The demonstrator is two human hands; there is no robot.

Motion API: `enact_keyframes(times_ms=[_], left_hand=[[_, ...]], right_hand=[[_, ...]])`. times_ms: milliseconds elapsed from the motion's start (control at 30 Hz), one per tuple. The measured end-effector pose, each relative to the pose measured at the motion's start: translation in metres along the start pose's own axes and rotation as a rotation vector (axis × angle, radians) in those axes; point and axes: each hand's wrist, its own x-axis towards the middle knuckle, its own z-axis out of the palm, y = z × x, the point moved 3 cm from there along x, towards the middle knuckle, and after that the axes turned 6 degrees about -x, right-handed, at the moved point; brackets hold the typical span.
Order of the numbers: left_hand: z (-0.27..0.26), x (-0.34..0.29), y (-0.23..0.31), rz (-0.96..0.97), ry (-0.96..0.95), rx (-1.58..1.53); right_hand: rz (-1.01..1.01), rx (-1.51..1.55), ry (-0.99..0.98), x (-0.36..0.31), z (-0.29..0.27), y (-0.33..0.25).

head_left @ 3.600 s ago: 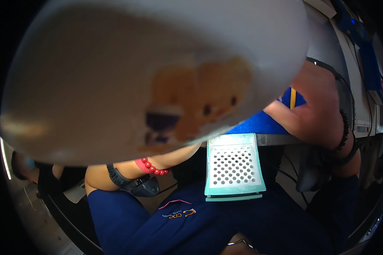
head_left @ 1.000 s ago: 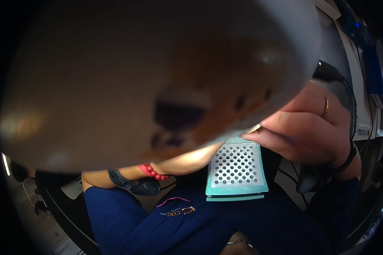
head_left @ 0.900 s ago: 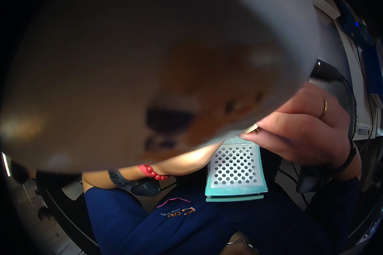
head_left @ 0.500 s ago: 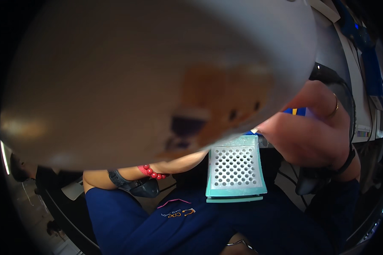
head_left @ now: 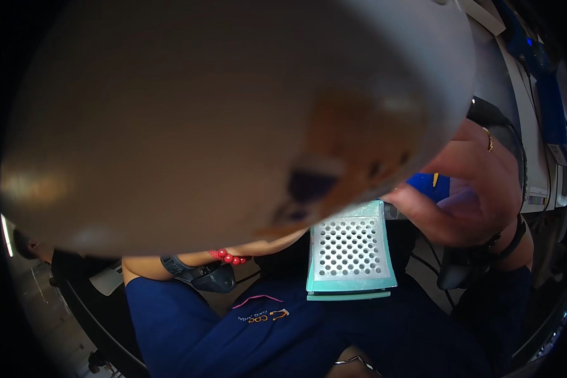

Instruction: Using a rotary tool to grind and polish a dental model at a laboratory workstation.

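Note:
A large, smooth white rounded cover (head_left: pixel 170 126) with a blurred orange-and-dark picture on it fills the upper left and hides much of the work. Below its edge, my left hand (head_left: pixel 280 243) shows only its back and wrist, with red beads and a dark band; its fingers are hidden. My right hand (head_left: pixel 466 198) is bent inward at the cover's right edge, thumb and fingers curled toward each other. Its fingertips go behind the edge, so whatever they hold cannot be made out. Between both hands, close to my body, is a teal-framed plate with round holes (head_left: pixel 351 249).
Dark padded armrests lie under my left forearm (head_left: pixel 211 278) and near my right arm. Behind the right hand is a blue item with a yellow mark (head_left: pixel 431 184). Cables and a light surface run along the right side, with blue things (head_left: pixel 557 113) beyond.
My right thumb and index finger show a wider gap, and more of the blue item appears between them. The picture on the white cover has shifted slightly right. My left wrist has hardly moved.

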Motion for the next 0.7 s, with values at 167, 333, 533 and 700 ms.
enact_keyframes(times_ms=[167,333,533,700], left_hand=[[0.005,-0.002,-0.002,0.007,0.060,-0.151],[0.006,-0.003,-0.006,0.097,0.055,-0.134],[0.008,0.012,0.015,-0.350,0.298,-0.103],[0.009,0.016,0.005,-0.376,0.005,-0.213]], right_hand=[[-0.017,-0.009,0.009,-0.001,-0.001,-0.001],[-0.024,0.021,0.046,-0.002,0.001,0.001],[0.083,-0.251,-0.084,0.001,0.002,0.011],[0.173,-0.361,-0.222,-0.004,0.004,0.021]])
